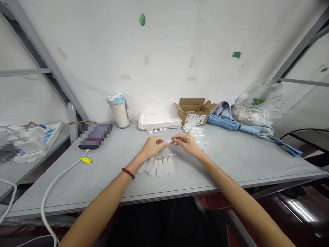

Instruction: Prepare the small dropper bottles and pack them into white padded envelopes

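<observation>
Between my two hands is a small translucent white piece (pixel 168 141), mostly covered by fingers. My left hand (pixel 152 146) pinches its left end, with the thumb pointing toward the right. At the other end, the fingertips of my right hand (pixel 187 143) are closed on it. Several flat translucent white tags (pixel 159 167) with thin cord loops lie in a fanned row just below the hands. Beyond my right hand lies a bunch of similar translucent pieces (pixel 197 131) with white ends, partly hidden by that hand.
On the grey table (pixel 102 181) stand a blue-lidded cup (pixel 120 111), stacked white trays (pixel 160 120) with small white bits before them, and a cardboard box (pixel 194 111) with raised flaps. A folded blue umbrella (pixel 226 122) and plastic bag (pixel 257 106) lie right. A phone (pixel 96 135) trails a white cable.
</observation>
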A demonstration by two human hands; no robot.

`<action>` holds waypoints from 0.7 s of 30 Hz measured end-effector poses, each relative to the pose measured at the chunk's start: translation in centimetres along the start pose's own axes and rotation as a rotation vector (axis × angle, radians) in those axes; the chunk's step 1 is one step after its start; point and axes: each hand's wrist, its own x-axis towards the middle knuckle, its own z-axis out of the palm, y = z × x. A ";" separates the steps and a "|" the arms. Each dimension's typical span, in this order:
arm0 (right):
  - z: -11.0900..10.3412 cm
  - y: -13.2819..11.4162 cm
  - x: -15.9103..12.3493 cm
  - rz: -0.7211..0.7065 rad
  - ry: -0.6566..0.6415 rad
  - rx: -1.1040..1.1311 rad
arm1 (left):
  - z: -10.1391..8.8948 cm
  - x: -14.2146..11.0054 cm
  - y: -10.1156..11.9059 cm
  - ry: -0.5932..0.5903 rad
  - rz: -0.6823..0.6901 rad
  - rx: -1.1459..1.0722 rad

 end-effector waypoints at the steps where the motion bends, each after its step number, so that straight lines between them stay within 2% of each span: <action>1: -0.1 0.0 0.0 -0.001 0.006 0.029 | 0.0 0.0 0.0 -0.005 0.001 -0.013; 10: -0.2 -0.5 0.0 -0.027 0.029 0.176 | -0.1 -0.2 0.6 -0.102 -0.005 -0.186; 16: -0.2 -0.7 -0.1 -0.044 0.027 0.227 | -0.2 -0.1 0.3 -0.156 -0.087 -0.356; 21: -0.1 -0.8 -0.3 -0.046 0.013 0.250 | -0.2 -0.1 0.1 -0.251 -0.161 -0.500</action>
